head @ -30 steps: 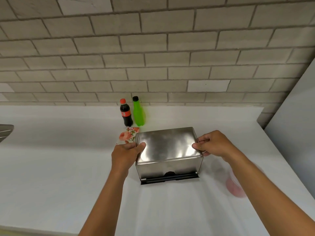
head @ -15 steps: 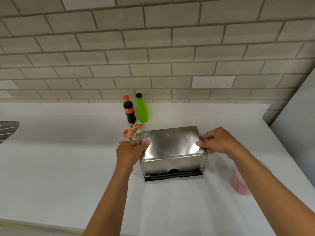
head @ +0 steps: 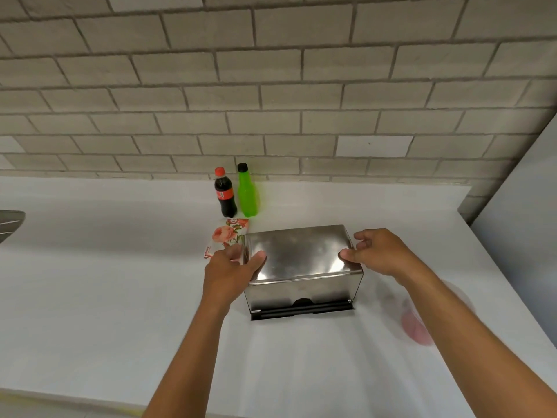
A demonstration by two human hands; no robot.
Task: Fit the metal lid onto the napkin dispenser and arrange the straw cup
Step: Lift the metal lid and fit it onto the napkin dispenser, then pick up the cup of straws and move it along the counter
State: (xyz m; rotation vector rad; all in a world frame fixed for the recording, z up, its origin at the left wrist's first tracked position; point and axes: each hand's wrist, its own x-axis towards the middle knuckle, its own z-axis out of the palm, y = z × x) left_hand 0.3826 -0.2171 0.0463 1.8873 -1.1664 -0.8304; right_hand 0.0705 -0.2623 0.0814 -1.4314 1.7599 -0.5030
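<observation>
I've got the shiny stainless-steel box lid (head: 301, 251) sitting down over the napkin dispenser (head: 301, 297), mid counter (head: 90, 297), w/ the black slot base showing along its near edge. Looks seated and level to me, tho I can't see the far side, so not 100% sure it's fully home.

My left hand (head: 232, 270) is curled on the lid's left end, thumb on top. My right hand (head: 382, 254) is half-curled at the right end, thumb tip on the top edge, other fingers loose; neither is lifting anything.

Lid step approx done. Still left: the straw cup. A blurry clear-and-pink thing (head: 417, 324) sits near right, partly behind my right forearm; prob the cup, can't confirm.
</observation>
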